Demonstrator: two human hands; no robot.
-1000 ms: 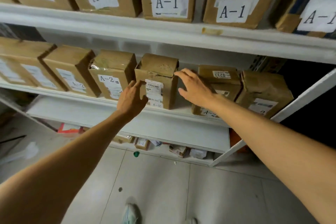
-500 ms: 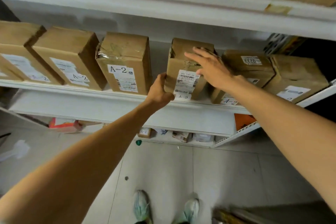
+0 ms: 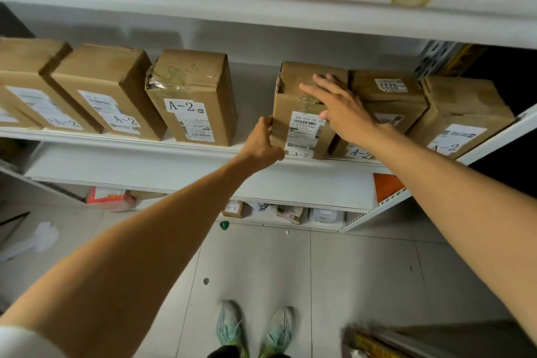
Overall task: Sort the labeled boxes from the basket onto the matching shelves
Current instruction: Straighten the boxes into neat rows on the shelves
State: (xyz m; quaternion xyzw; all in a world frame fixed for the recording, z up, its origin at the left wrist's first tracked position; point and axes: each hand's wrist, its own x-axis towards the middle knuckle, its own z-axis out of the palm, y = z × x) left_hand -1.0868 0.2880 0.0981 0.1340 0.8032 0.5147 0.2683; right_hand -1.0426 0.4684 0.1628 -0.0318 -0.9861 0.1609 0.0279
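Now L grip (image 3: 261,142) — A-2 box (image 3: 290,87)

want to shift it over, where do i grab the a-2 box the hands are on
Take the A-2 box by its tall left wall and top, from the front left: a gap opens there, while the 0233 box crowds its right.

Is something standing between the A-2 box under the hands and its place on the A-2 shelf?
Nothing visible does. The box already stands on the A-2 shelf, beside the 0233 box on its right, with a gap on its left. The left hand grips its left edge; the right hand lies flat on it.
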